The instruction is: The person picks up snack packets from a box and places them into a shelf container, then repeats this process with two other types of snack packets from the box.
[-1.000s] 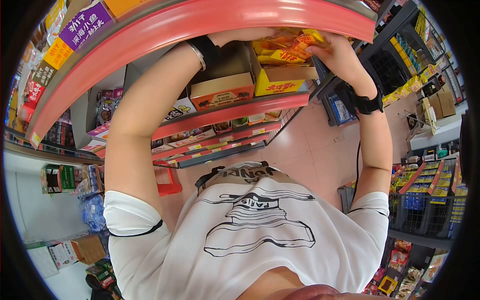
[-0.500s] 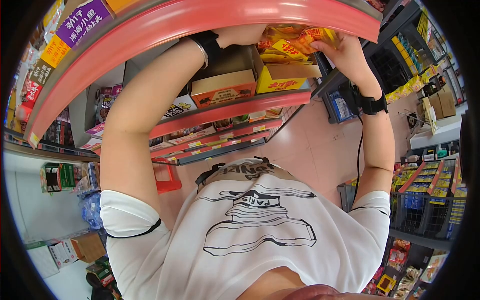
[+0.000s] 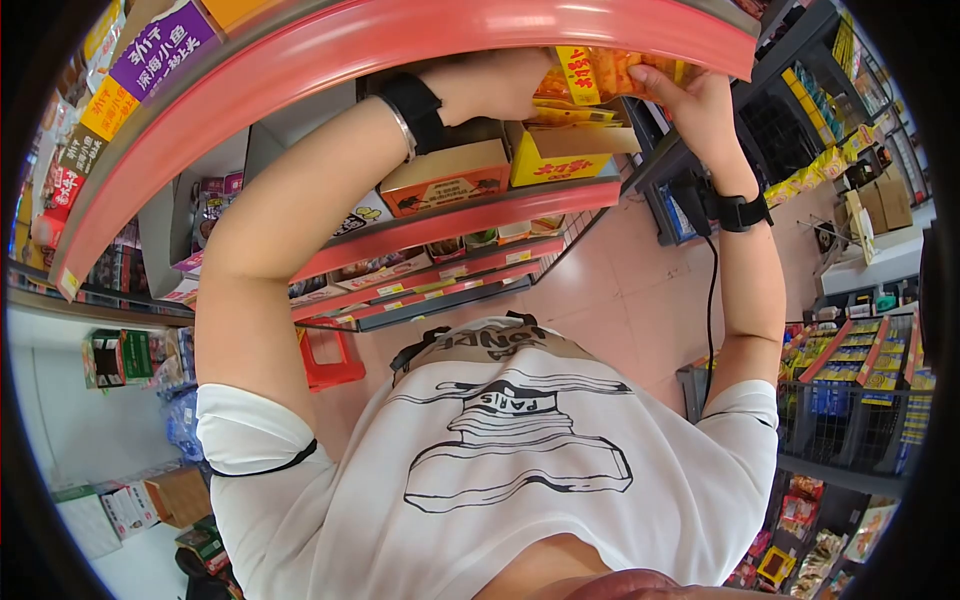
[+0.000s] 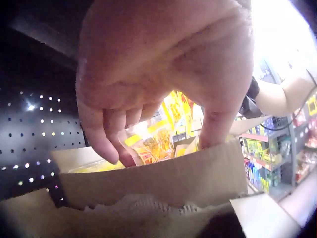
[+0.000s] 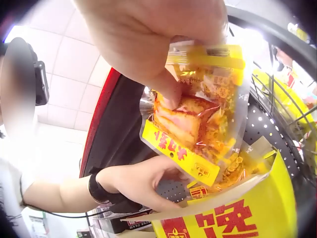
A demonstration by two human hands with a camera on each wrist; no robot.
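A clear snack packet [image 5: 193, 119] with yellow bands, red print and orange chunks inside is pinched at its end by my right hand [image 3: 695, 105]. It hangs over the yellow carton [image 3: 565, 165]. My left hand [image 4: 163, 64] reaches down over the carton's cardboard edge, fingers loosely bent and thumb spread well apart. Its fingertips [image 4: 111, 156] are at more packets [image 4: 156, 146] inside. In the right wrist view the left hand [image 5: 138, 183] shows a gap between thumb and fingers, partly behind the carton flap. The shelf above hides part of the left hand in the head view.
An orange carton [image 3: 447, 185] stands left of the yellow one on the same shelf. The red shelf edge [image 3: 420, 45] curves close above both hands. Black perforated back panel [image 4: 34, 129] lies behind the cartons. Wire racks [image 3: 850, 400] stand on the right.
The packet in my right hand has turned, its yellow printed band now toward the left hand. My left hand has come slightly forward and down at the yellow carton, showing more from under the shelf.
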